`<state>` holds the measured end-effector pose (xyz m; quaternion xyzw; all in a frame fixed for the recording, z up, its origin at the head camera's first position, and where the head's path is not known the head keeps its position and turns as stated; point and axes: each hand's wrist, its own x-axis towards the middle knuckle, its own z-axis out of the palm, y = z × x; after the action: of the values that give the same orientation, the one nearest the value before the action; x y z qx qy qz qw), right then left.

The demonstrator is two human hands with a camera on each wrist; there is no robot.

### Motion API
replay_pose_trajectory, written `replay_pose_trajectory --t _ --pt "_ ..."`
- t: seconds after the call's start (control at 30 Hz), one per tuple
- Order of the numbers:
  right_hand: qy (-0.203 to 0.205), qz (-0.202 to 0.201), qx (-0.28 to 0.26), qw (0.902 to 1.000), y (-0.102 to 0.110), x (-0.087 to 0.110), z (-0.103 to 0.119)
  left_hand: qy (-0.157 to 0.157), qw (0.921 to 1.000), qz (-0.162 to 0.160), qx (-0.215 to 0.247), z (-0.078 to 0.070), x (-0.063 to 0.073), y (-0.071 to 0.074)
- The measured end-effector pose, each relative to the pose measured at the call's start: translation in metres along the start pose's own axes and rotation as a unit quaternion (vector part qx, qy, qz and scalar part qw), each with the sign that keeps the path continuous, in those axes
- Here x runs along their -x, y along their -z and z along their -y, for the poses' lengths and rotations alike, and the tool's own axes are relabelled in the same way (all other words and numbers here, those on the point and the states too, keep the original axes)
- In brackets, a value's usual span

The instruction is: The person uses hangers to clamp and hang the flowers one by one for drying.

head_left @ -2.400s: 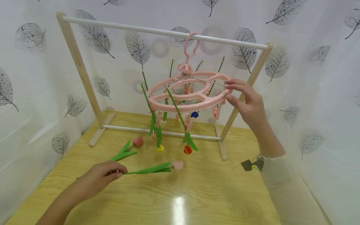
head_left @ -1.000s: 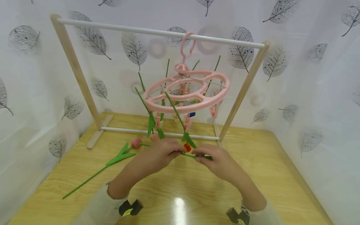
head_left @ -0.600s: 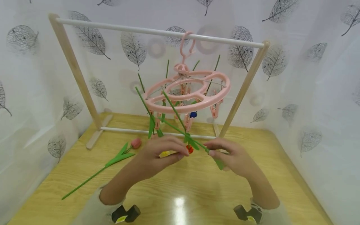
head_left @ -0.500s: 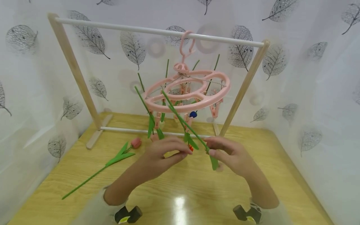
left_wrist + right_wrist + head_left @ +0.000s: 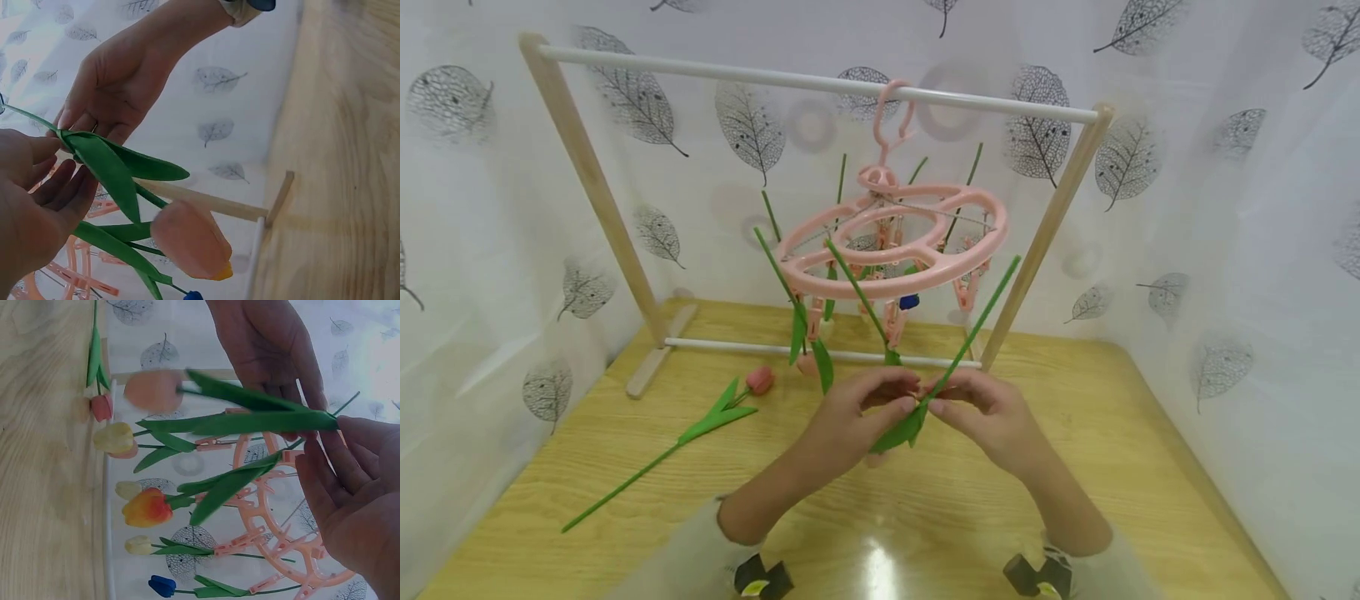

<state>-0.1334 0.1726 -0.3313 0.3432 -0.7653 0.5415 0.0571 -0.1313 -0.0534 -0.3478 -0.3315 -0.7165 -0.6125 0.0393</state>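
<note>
In front of the pink clip hanger (image 5: 895, 275), both my hands meet at the leaf base of an artificial tulip. My left hand (image 5: 853, 417) and right hand (image 5: 988, 412) pinch it there with thumb and fingers. Its green stem (image 5: 977, 325) slants up to the right. The pale pink bloom (image 5: 190, 240) points downward and mostly disappears behind my left hand in the head view. Several tulips hang bloom-down from the hanger's clips, among them an orange one (image 5: 147, 507), a yellow one (image 5: 114, 437) and a blue one (image 5: 162, 586).
A second pink tulip (image 5: 760, 381) lies on the wooden table (image 5: 1075, 467), left of my hands. The hanger hooks over the white rod (image 5: 700, 65) of a wooden stand (image 5: 598, 192). A clip (image 5: 966, 293) at the hanger's right holds nothing. Leaf-printed curtain surrounds the table.
The right hand let go of the hanger's rim and came down to the tulip. The tulip's stem swung from pointing up-left to up-right, and the left hand closed in on the leaf base.
</note>
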Motion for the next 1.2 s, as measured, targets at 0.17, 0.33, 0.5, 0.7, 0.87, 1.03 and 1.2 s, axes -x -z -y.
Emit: replay_pose_trajectory --t 0.17,0.33,0.5,0.7,0.87,1.03,1.2 --pt "-0.003 -0.024 0.028 0.9993 -0.0054 -0.0007 -0.0012 0.057 0.9955 0.014 0.074 0.0041 0.0 -0.0006" --pt "0.034 -0.035 0.031 0.9983 -0.0068 0.0 -0.0053 0.079 0.9911 0.03 0.103 0.0052 -0.0007 -0.0004" --pt "0.068 -0.04 0.017 0.9968 -0.0066 -0.001 -0.0091 0.077 0.9897 0.038 0.115 0.0039 -0.0005 -0.0005" --pt "0.088 -0.048 -0.009 0.9949 -0.0078 -0.0038 -0.0089 0.076 0.9894 0.054 0.111 0.0044 -0.0004 -0.0015" --pt "0.097 -0.055 -0.016 0.9936 -0.0093 -0.005 -0.0084 0.079 0.9898 0.052 0.106 0.0047 -0.0005 -0.0024" --pt "0.087 -0.045 -0.004 0.9952 -0.01 -0.0038 -0.0074 0.081 0.9893 0.043 0.113 0.0049 -0.0001 -0.0037" --pt "0.078 -0.03 -0.009 0.9964 -0.01 -0.0019 -0.008 0.09 0.9877 0.035 0.123 0.0054 0.0 -0.0047"
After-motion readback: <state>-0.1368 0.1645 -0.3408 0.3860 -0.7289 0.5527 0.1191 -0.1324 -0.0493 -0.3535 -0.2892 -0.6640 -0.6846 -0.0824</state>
